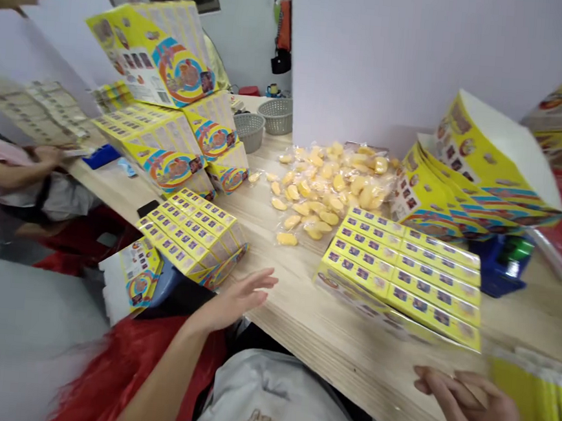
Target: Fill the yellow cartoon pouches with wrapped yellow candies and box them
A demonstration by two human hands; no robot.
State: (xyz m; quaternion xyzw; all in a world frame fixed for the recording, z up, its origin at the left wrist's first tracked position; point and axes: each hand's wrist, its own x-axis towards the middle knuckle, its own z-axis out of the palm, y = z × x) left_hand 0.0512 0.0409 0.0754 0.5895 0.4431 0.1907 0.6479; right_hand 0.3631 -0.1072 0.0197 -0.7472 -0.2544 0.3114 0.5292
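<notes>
My left hand [242,295] reaches over the table's front edge, fingers stretched out and holding nothing. Just beyond it, a yellow display carton [196,230] packed with small boxes sits tilted on the table edge. My right hand [479,408] is at the lower right, its fingers curled in with the tips close together; nothing shows in them. Nearest to it are a second carton [402,275] full of small yellow boxes, lying flat on the table, and a blurred stack of yellow flat pieces [533,405] at the right.
Many bagged yellow capsules [329,182] are heaped at mid-table. Empty folded cartons [483,168] lean at the back right beside a blue holder [505,264]. Filled cartons [161,58] are stacked at the left. Grey baskets [276,115] stand behind. Another person's arm [17,164] is at far left.
</notes>
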